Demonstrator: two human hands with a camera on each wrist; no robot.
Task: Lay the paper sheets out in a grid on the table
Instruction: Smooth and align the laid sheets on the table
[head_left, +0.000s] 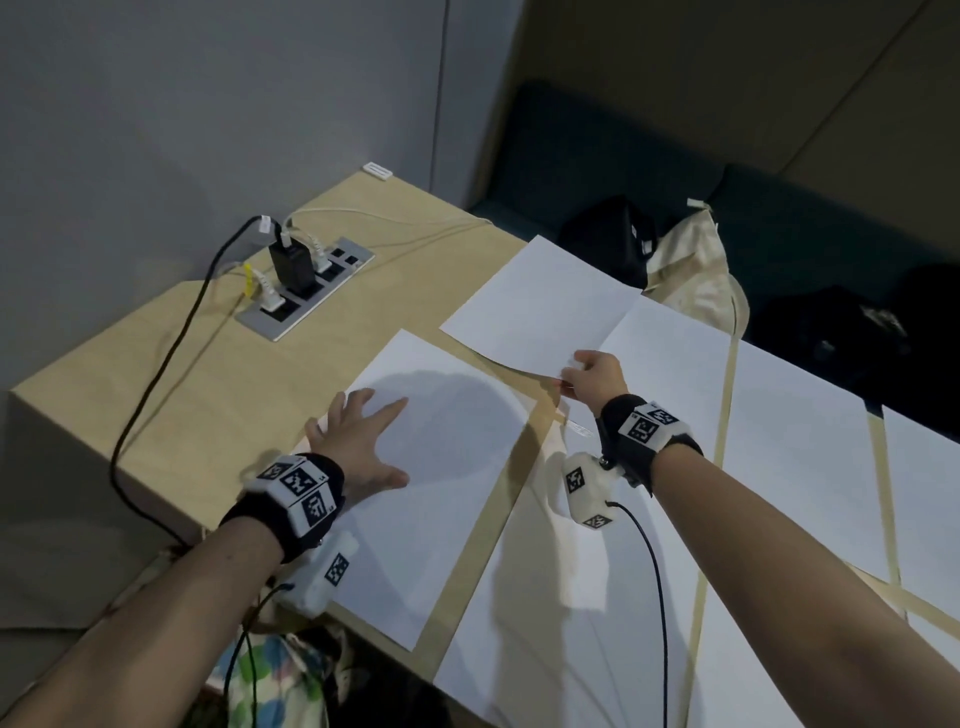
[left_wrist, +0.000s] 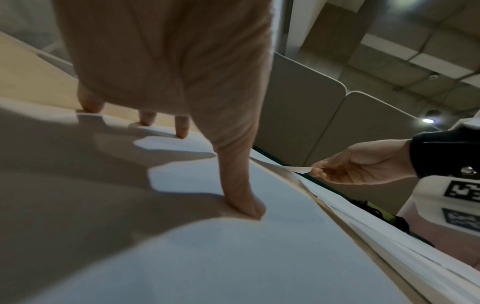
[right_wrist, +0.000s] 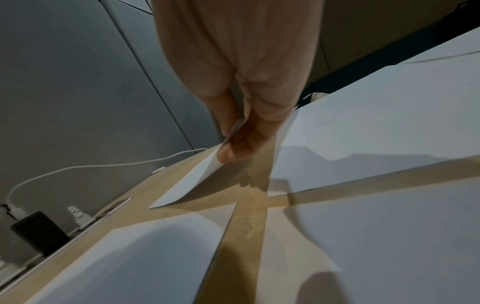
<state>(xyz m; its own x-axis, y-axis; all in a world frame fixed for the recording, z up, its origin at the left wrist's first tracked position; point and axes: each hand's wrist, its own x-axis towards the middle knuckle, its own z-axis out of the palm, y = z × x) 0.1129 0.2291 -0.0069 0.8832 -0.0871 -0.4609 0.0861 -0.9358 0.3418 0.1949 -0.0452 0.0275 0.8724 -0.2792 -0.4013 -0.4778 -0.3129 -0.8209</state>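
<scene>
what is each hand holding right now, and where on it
Right hand pinches the far sheet at its near corner. Left hand holds nothing, pressing flat on another sheet.

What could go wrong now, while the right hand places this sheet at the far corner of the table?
1. The right hand pinches only one corner of the lifted sheet, so the sheet may swing and land crooked.
2. Its right edge overlaps the neighbouring sheet; sliding it could shift that one.
3. The left hand presses the near sheet flat; lifting off carelessly may drag it.
</scene>
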